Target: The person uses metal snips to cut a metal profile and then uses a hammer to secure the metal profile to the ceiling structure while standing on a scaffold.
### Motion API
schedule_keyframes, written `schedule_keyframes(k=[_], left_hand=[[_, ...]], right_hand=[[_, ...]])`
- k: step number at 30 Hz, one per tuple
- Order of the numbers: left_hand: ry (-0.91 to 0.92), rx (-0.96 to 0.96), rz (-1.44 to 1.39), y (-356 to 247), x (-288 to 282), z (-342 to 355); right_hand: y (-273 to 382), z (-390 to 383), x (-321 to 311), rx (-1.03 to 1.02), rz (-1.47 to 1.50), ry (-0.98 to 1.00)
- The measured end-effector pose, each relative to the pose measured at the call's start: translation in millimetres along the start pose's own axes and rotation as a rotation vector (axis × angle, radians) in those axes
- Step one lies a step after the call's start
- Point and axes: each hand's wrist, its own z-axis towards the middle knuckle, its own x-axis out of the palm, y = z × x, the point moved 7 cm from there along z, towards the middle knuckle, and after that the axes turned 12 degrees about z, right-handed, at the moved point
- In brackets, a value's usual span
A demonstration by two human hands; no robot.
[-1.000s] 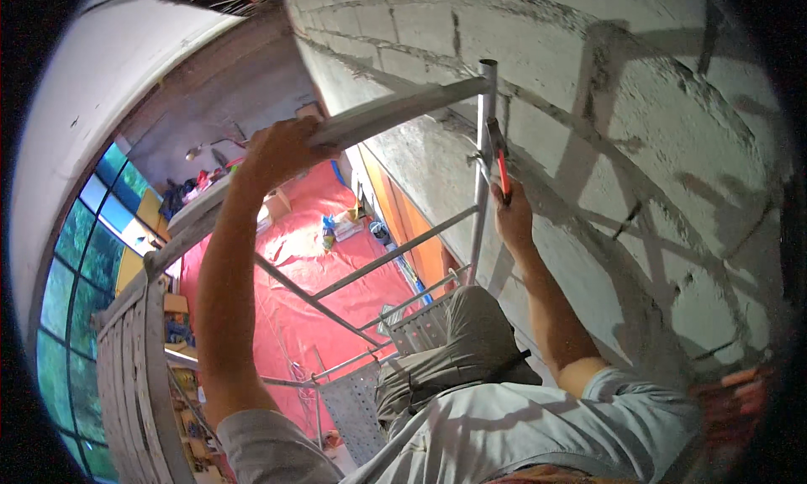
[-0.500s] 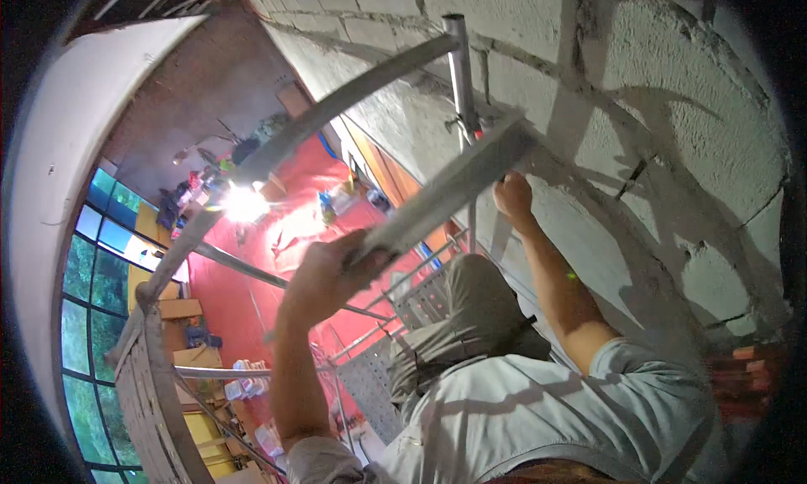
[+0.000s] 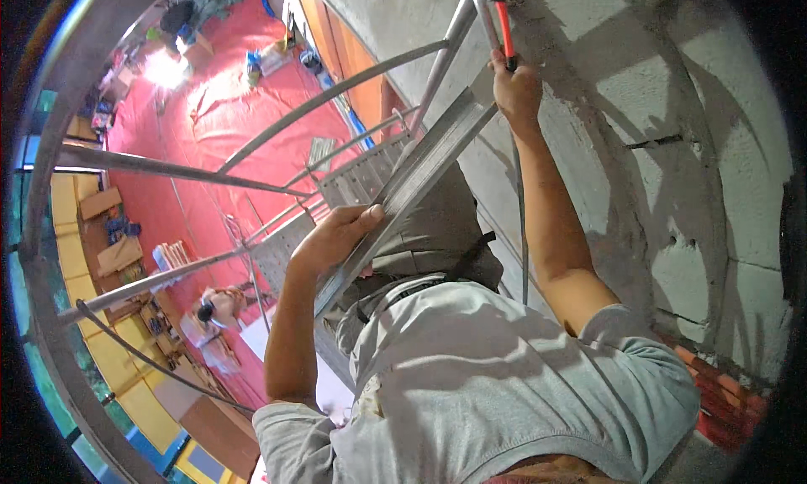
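Note:
A long grey metal channel (image 3: 420,169) slants across in front of my thighs, its far end near my right wrist. My left hand (image 3: 336,236) is closed around its lower part, thumb on top. Farther up, beside the block wall, my right hand (image 3: 517,97) is closed at the lower end of a red-handled tool (image 3: 504,26) with a black tip. The tool's head is partly cut off at the top edge, so its exact kind is unclear. A grey metal bar (image 3: 485,18) runs alongside it.
Scaffold tubes (image 3: 185,171) frame the left side, above a perforated metal platform (image 3: 361,177). Far below lies a red floor covering (image 3: 210,139), with a bright lamp (image 3: 166,68). Another person (image 3: 220,307) is down there. A rough block wall (image 3: 672,173) rises on the right.
My view has tilted downward. The metal channel has come lower and closer to my body in my left hand. My right hand has risen to the red-handled tool near the scaffold post.

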Motion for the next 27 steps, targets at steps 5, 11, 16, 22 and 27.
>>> schedule_keyframes(k=[5,11,16,22,27], left_hand=[[0.033,0.008,0.035,26,12,21],[0.002,-0.01,0.059,66,17,33],[0.025,-0.009,0.093,99,17,42],[0.043,-0.078,-0.067,104,18,39],[-0.209,0.081,0.262,87,-2,34]], right_hand=[[-25,11,-3,-0.076,-0.122,-0.054],[11,-6,-9,-0.057,-0.081,-0.023],[19,-9,-14,-0.089,0.042,-0.024],[21,-9,-16,-0.125,0.006,-0.041],[24,-10,-14,-0.1,0.068,-0.06]])
